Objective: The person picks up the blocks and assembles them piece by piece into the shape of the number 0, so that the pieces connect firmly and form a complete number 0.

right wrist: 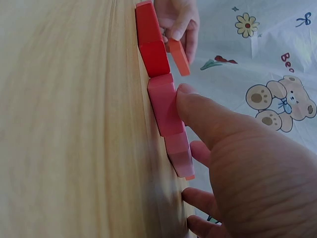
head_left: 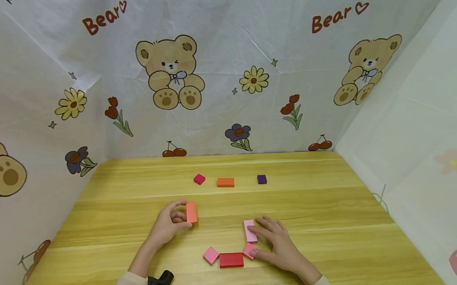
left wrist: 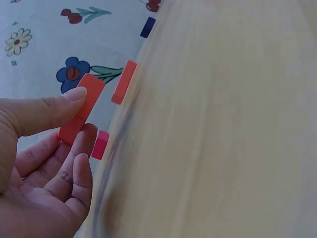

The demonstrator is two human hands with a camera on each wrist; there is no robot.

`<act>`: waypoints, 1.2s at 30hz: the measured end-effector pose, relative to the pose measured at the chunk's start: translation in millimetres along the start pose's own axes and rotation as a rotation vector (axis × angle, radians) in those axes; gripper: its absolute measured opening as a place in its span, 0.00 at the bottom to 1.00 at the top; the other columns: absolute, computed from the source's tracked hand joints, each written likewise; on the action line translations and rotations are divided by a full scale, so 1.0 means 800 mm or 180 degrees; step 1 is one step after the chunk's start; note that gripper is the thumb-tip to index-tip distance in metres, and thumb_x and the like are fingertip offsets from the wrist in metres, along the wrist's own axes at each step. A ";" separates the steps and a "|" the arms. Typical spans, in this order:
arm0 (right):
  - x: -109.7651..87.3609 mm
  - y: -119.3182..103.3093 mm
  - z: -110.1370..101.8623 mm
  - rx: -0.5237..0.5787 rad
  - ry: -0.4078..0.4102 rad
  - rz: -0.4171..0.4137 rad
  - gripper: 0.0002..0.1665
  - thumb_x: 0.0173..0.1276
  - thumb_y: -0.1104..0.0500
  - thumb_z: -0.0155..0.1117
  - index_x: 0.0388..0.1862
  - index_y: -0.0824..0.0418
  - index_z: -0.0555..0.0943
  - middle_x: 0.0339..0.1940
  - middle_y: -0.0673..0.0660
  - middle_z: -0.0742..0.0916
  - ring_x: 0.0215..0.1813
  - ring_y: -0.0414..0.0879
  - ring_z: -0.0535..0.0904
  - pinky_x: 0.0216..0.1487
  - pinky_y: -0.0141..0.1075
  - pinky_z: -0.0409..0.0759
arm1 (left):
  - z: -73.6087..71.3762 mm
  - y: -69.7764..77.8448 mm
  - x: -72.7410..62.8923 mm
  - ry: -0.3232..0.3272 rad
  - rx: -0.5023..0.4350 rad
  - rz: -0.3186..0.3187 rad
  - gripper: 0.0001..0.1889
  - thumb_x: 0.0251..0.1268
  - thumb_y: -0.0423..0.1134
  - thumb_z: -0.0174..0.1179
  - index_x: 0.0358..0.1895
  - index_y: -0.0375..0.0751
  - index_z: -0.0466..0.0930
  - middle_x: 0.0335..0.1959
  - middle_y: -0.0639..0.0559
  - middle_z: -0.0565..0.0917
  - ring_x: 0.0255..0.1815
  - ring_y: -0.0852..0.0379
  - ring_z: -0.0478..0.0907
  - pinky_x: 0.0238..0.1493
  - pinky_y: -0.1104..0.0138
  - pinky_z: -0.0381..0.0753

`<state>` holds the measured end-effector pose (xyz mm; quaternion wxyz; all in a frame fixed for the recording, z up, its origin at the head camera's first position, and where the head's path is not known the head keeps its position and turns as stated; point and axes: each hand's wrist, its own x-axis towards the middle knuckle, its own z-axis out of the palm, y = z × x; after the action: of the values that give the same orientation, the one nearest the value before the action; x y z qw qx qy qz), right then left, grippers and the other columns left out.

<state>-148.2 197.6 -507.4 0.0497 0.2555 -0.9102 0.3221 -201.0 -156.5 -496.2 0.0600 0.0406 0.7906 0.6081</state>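
Observation:
My left hand (head_left: 168,223) pinches an orange rectangular block (head_left: 191,212) between thumb and fingers, raised off the table in the left wrist view. My right hand (head_left: 276,246) lies over the blocks at the front. Its thumb rests at a pink square block (head_left: 249,250), and its index finger reaches onto a light pink rectangular block (head_left: 249,231). Left of that square block a red rectangular block (head_left: 231,260) lies flat, with another pink square block (head_left: 211,255) at its far corner. The two square blocks are turned at an angle to the red one.
Toward the back of the wooden table (head_left: 311,190) lie a magenta block (head_left: 199,179), an orange block (head_left: 225,182) and a dark purple block (head_left: 262,179). A black device (head_left: 161,281) sits at my left wrist. Bear-printed cloth (head_left: 216,117) rises behind the table.

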 end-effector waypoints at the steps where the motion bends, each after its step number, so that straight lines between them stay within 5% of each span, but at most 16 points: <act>1: 0.000 0.000 0.000 -0.0001 0.0001 -0.0002 0.34 0.57 0.41 0.72 0.64 0.48 0.78 0.67 0.62 0.77 0.74 0.65 0.62 0.68 0.71 0.50 | 0.003 0.001 -0.002 -0.0027 -0.0022 0.0001 0.36 0.51 0.25 0.70 0.66 0.36 0.69 0.34 0.42 0.82 0.34 0.55 0.77 0.31 0.71 0.78; 10: 0.001 -0.001 0.000 0.0013 -0.0010 -0.0008 0.35 0.58 0.41 0.71 0.64 0.48 0.78 0.68 0.62 0.76 0.74 0.65 0.61 0.68 0.71 0.50 | 0.027 0.001 -0.018 -0.0275 -0.0041 0.0148 0.35 0.50 0.25 0.71 0.65 0.34 0.70 0.34 0.43 0.81 0.32 0.58 0.75 0.34 0.72 0.79; 17: 0.002 0.000 0.000 -0.0022 0.0033 -0.0039 0.35 0.57 0.41 0.72 0.63 0.47 0.78 0.67 0.62 0.77 0.74 0.66 0.62 0.68 0.71 0.51 | 0.042 -0.002 -0.028 -0.0280 0.0119 0.0244 0.35 0.45 0.24 0.73 0.61 0.36 0.73 0.34 0.45 0.80 0.32 0.59 0.74 0.33 0.73 0.78; 36: 0.000 0.000 0.002 -0.0057 0.0040 -0.0012 0.35 0.57 0.41 0.72 0.63 0.47 0.79 0.67 0.61 0.77 0.73 0.65 0.63 0.68 0.71 0.51 | 0.048 -0.010 -0.037 -0.0300 0.0455 0.0372 0.34 0.41 0.29 0.77 0.58 0.36 0.76 0.33 0.49 0.77 0.32 0.58 0.69 0.32 0.73 0.71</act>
<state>-148.1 196.4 -508.7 0.0583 0.2548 -0.9123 0.3154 -166.4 -126.2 -512.6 0.0585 0.1194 0.8245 0.5500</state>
